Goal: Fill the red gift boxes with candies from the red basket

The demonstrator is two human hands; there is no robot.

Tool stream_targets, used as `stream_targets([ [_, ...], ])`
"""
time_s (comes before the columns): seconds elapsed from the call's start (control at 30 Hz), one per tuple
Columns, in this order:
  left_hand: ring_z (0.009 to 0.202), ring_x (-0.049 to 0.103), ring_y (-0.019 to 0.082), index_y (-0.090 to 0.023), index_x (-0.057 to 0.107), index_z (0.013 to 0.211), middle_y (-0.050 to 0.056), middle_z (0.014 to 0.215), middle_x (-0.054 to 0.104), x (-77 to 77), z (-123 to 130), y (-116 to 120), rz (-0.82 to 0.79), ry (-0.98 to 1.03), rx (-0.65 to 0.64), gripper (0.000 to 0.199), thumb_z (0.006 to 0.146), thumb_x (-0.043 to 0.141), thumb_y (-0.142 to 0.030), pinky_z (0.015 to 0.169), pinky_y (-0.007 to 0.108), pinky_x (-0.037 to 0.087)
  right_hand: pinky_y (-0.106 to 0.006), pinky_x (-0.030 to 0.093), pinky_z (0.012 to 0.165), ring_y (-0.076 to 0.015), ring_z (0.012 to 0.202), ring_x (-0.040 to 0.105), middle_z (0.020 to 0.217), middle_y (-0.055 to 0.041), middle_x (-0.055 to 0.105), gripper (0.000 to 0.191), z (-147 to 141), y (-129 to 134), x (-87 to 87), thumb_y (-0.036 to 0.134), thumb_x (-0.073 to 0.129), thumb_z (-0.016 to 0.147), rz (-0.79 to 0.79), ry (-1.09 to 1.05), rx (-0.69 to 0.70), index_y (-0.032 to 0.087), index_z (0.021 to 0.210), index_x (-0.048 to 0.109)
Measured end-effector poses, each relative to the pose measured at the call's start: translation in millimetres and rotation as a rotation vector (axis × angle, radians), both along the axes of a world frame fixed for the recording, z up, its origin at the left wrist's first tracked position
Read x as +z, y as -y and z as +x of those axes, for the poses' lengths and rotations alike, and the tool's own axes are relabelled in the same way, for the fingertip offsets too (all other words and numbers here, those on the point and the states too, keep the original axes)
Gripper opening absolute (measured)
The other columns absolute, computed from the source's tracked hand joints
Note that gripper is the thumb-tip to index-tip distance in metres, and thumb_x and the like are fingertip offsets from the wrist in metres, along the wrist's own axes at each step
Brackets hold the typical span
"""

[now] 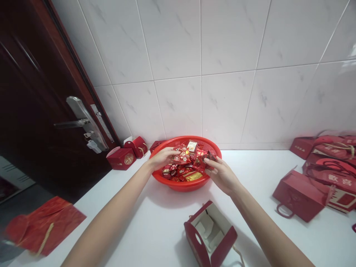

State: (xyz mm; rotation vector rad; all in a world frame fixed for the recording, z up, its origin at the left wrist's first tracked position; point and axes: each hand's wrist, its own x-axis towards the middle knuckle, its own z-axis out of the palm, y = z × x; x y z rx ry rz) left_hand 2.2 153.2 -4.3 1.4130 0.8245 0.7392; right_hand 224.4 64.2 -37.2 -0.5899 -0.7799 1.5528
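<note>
A red plastic basket (182, 187) full of wrapped sweets stands on the white table near the wall. Over its left side my left hand (163, 158) is closed on a red candy packet (180, 157) with white patterns. My right hand (224, 176) reaches over the right rim, its thumb and fingers pinching a dark red candy packet (200, 161). Among the other sweets, a yellow-labelled packet (194, 175) lies in front and a whitish one (192, 146) at the back. Nearer to me, between my forearms, an open dark red gift box (194, 243) shows its pale inside.
Small red boxes (121, 158) stand left of the basket by the door (41, 92). A red bag (47, 226) with a rope handle lies at the left table edge. Several red gift boxes (304, 193) crowd the right. Behind is a tiled wall (178, 107).
</note>
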Motion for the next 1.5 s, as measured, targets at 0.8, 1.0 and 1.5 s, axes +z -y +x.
stream_targets([
  [0.8,0.077,0.067,0.016,-0.016,0.074,0.098,0.003,0.084,0.072,-14.7,37.0,33.1,0.089,0.284,0.317,0.047,0.057,0.09,-0.03,0.075,0.032,0.056,-0.037,0.054,0.092,-0.0239,0.103,0.068,0.103,-0.0038,0.076,0.028,0.3,-0.2,-0.1,0.028,0.087,0.069,0.063,-0.003,-0.013,0.023,0.093,0.074],
  [1.0,0.079,0.067,0.017,-0.02,0.071,0.106,0.002,0.087,0.07,-18.7,29.6,40.0,0.153,0.236,0.224,0.044,0.065,0.084,-0.026,0.076,0.031,0.056,-0.038,0.053,0.096,-0.0239,0.105,0.068,0.106,-0.0051,0.076,0.029,1.5,-0.2,0.4,0.028,0.086,0.07,0.061,0.009,-0.002,0.022,0.097,0.075],
  [1.5,0.105,0.066,0.028,-0.018,0.073,0.101,0.008,0.11,0.072,-24.5,29.3,45.1,0.469,0.008,0.285,0.04,0.068,0.083,-0.038,0.088,0.038,0.054,-0.04,0.05,0.103,-0.0257,0.112,0.066,0.114,-0.0061,0.075,0.033,5.4,-2.2,-2.7,0.029,0.085,0.072,0.064,0.009,0.028,0.021,0.103,0.075],
])
